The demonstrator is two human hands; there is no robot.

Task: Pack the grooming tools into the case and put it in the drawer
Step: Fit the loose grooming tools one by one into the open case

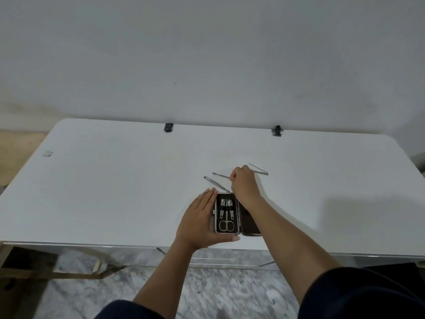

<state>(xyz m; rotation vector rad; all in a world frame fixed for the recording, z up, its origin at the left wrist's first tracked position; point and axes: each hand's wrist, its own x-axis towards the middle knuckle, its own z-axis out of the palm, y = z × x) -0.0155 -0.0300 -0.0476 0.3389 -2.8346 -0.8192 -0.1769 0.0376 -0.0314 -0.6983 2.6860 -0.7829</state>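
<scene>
Steel cuticle pusher (220, 176) was pinched in the right hand (245, 183), just past the open case (238, 214). Left hand (200, 221) lay flat, steadying the case. Clippers and scissors (226, 223) were already in; tweezers (216, 184) and probe (259, 169) beyond it, plus the drawer, probably remained.

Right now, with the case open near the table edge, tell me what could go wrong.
1. The case lies close to the front table edge; if the left hand bracing it eases off, it might slide off.
2. The right hand is pinching a thin metal tool; it looks slim enough to slip.
3. The tweezers lie just behind the case; a careless move could knock them away.
</scene>
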